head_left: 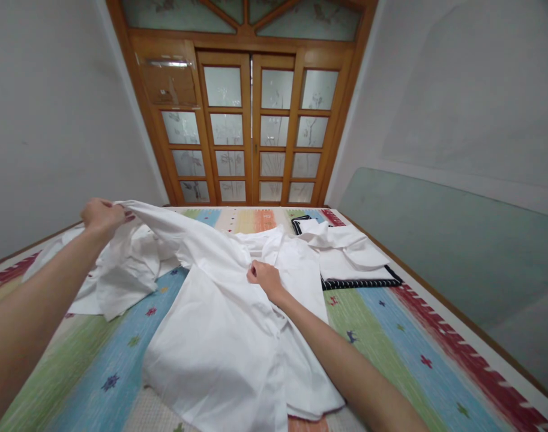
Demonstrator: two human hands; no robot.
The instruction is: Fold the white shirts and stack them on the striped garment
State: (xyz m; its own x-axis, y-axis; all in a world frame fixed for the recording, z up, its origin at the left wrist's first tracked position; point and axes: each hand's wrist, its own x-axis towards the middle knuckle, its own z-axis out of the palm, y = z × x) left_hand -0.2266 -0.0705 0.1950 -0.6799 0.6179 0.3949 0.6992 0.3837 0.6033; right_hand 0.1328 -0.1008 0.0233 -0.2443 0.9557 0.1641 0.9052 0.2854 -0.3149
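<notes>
A white shirt (pixel 219 336) lies spread over the middle of the table, its collar end away from me and its hem near the front. My left hand (pixel 105 216) is closed on the end of the shirt's left sleeve and holds it raised and stretched out to the left. On the shirt's front, below the collar, my right hand (pixel 265 281) is closed with the fingers curled in, pinching the fabric. The right part of the shirt lies partly under my right forearm.
Crumpled white clothes (pixel 120 270) lie at the left. A white garment (pixel 350 252) rests on folded black-edged cloth (pixel 364 282) at the back right. A striped, patterned cloth (pixel 391 324) covers the table. Behind stand wooden glazed doors (pixel 251 114), with walls either side.
</notes>
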